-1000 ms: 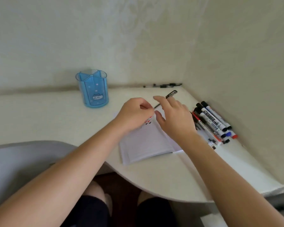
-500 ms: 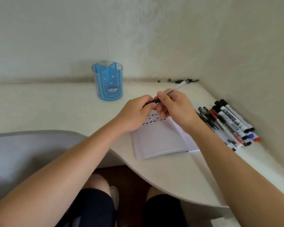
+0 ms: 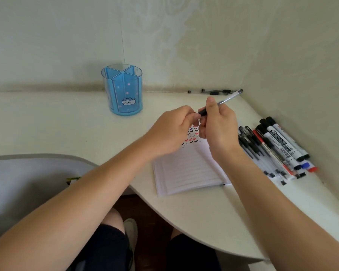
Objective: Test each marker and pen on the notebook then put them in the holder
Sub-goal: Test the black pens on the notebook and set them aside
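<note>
Held up over the open lined white notebook (image 3: 188,169) on the pale curved desk (image 3: 47,124): a slim clear-barrelled pen with a black grip (image 3: 227,98), tilted, its black-tipped far end pointing up and right toward the wall corner. Gripped by the right hand (image 3: 216,124), thumb and fingers curled tight round the dark grip section. Left hand (image 3: 170,132) just beside it, fingers curled, tips meeting the pen's lower end; pinching it or merely touching, cannot tell. The 2 hands close together above the notebook's top edge, over rows of small black, red and blue tick marks (image 3: 192,136).

Upright near the back wall, well left of the hands: a round translucent blue plastic holder with inner dividers and a cat picture (image 3: 123,94). Lying side by side along the right wall: white-barrelled markers with black caps (image 3: 282,142), with thin black and red pens (image 3: 250,145) next to them, just beside the notebook. More thin pens (image 3: 215,92) against the back wall.
</note>
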